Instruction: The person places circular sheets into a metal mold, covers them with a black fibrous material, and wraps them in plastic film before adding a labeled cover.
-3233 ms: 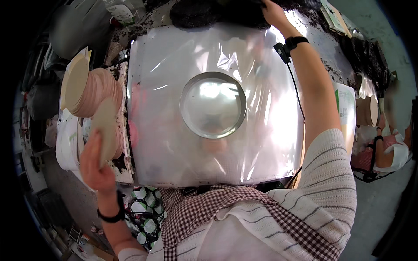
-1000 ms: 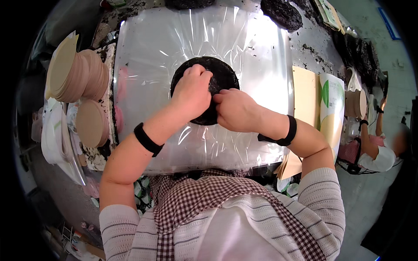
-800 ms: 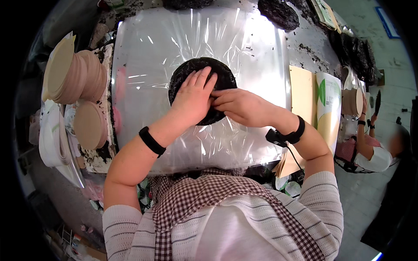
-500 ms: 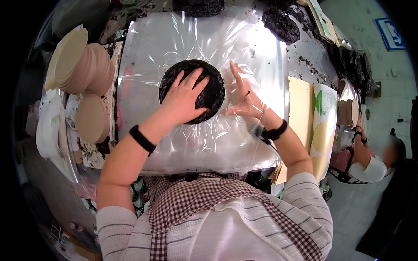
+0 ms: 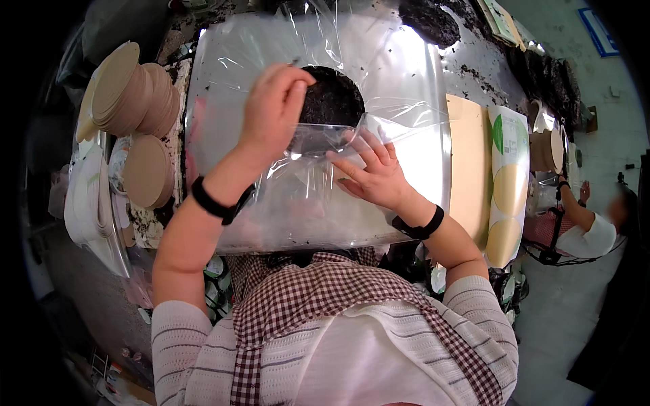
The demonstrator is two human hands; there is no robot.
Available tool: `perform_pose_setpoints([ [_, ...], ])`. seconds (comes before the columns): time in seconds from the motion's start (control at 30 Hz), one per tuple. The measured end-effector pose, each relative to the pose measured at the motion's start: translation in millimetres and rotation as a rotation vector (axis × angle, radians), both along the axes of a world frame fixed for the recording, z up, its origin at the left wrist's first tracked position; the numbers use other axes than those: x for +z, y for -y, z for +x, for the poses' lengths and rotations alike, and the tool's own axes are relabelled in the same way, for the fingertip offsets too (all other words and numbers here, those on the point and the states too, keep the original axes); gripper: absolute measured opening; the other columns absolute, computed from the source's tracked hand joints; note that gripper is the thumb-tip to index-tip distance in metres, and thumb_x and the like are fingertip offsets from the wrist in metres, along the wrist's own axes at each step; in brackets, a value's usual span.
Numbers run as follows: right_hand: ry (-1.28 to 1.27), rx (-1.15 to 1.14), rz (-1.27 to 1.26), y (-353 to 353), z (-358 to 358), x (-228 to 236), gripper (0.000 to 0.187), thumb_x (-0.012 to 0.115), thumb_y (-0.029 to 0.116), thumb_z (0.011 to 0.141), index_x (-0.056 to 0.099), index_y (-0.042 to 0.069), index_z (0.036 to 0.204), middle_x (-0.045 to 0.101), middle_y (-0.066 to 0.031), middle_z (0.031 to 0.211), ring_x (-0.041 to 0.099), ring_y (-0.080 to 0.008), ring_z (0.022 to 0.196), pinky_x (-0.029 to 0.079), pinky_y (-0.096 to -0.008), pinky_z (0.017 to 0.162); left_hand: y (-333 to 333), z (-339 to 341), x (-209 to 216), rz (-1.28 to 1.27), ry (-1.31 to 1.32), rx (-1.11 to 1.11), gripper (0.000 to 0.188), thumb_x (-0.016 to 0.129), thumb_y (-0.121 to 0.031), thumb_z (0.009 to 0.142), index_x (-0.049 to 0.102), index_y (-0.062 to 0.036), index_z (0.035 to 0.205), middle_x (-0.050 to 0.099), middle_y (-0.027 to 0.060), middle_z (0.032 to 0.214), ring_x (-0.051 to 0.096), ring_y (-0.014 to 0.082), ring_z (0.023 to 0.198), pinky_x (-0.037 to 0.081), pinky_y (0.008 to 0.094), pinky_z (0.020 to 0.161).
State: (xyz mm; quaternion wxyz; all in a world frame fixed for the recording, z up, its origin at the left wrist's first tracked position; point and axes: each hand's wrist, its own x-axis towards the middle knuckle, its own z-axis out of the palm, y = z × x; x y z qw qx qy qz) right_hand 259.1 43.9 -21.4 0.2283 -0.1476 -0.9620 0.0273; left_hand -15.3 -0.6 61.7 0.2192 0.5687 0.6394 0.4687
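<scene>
A round black cake of matted, seaweed-like flakes (image 5: 335,98) lies on a stack of clear plastic sheets (image 5: 223,81). Over its near side runs a fold of clear film (image 5: 325,139). At the cake's left edge my left hand (image 5: 271,111) is closed in a pinch; a tiny dark bit shows by its fingertips, and what it grips cannot be made out. My right hand (image 5: 372,169) touches the film at the cake's near right, its fingers spread.
Round tan card discs (image 5: 122,95) stand stacked at the left, with more discs (image 5: 147,172) nearer. Another black cake (image 5: 430,24) lies at the far right. A sheet of round labels (image 5: 508,189) hangs along the right edge. Further right, a person (image 5: 575,230) works by similar discs.
My left hand has come off the top of the cake and curled up at its left edge. My right hand has moved nearer me. The film now folds over the cake's near side.
</scene>
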Motion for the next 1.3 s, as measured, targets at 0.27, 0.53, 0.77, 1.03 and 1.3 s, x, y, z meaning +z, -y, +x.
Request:
perform_pose_setpoints([
  [0.27,0.318,0.069,-0.274,-36.0,-64.7,21.0,0.033,0.072,0.039,0.094,0.069,0.007,0.103,0.071,-0.0114,0.101,0.068,-0.032,0.103,0.051,-0.0465,0.095,129.1,52.5,-46.9,-0.184,-0.568,-0.103,0.063,0.076,-0.031,0.094,0.053,0.0007,0.144,0.054,0.021,0.149,0.055,0.0395,0.135,0.042,0.05,0.117],
  [0.53,0.088,0.116,-0.47,-43.1,-60.9,67.7,0.033,0.067,0.036,0.098,0.065,0.004,0.09,0.068,-0.0131,0.087,0.067,-0.0374,0.089,0.054,-0.0475,0.08,23.8,-3.0,-63.1,0.03,-0.786,-0.309,0.042,0.074,-0.044,0.092,0.075,-0.0075,0.113,0.074,0.0105,0.109,0.063,0.0367,0.113,0.047,0.0483,0.109],
  [0.77,0.332,-0.244,-0.336,-56.8,-100.6,-2.8,0.019,0.065,0.016,0.091,0.065,-0.001,0.097,0.071,-0.0199,0.085,0.074,-0.0389,0.081,0.061,-0.0485,0.072,35.8,-30.1,-72.6,0.2,-0.306,-0.097,0.036,0.078,-0.028,0.091,0.07,-0.0034,0.116,0.073,0.013,0.115,0.065,0.0308,0.117,0.047,0.0459,0.108],
  [1.03,0.115,-0.125,-0.452,-49.6,-57.3,86.2,0.04,0.083,0.024,0.083,0.068,-0.001,0.11,0.072,-0.0169,0.094,0.073,-0.0349,0.092,0.059,-0.0463,0.08,-37.7,-19.2,-111.8,0.053,0.69,-0.107,0.055,0.047,0.012,0.102,0.046,0.0005,0.156,0.06,0.0151,0.154,0.051,0.0219,0.147,0.038,0.035,0.123],
  [1.3,-0.278,0.484,-1.31,-160.4,-59.8,20.6,0.075,0.093,0.027,0.081,0.06,0.007,0.145,0.071,-0.0132,0.136,0.054,-0.0327,0.142,0.037,-0.0473,0.125,-44.9,-25.4,-105.2,0.166,0.029,-0.145,0.027,0.062,0.007,0.089,0.079,-0.0126,0.097,0.081,-0.0027,0.106,0.062,0.0255,0.133,0.039,0.0467,0.122],
])
